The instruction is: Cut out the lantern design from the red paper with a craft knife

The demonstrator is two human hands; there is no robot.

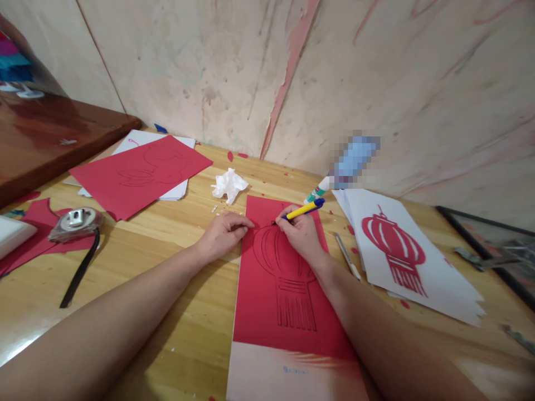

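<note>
A red paper sheet [288, 312] with a cut lantern outline lies on a mat in front of me. My right hand [298, 231] is closed on a yellow and blue craft knife [304, 209], its tip at the top of the lantern outline. My left hand [223, 234] rests with curled fingers on the sheet's upper left edge, pressing it down.
A white sheet with a red lantern cut-out [395, 248] lies to the right, a glue bottle [320, 191] and a thin metal tool [346, 256] beside it. Crumpled tissue [228, 184] sits behind. Another red sheet [140, 172], a strapped metal device [75, 220] lie left. A framed panel [493, 245] sits far right.
</note>
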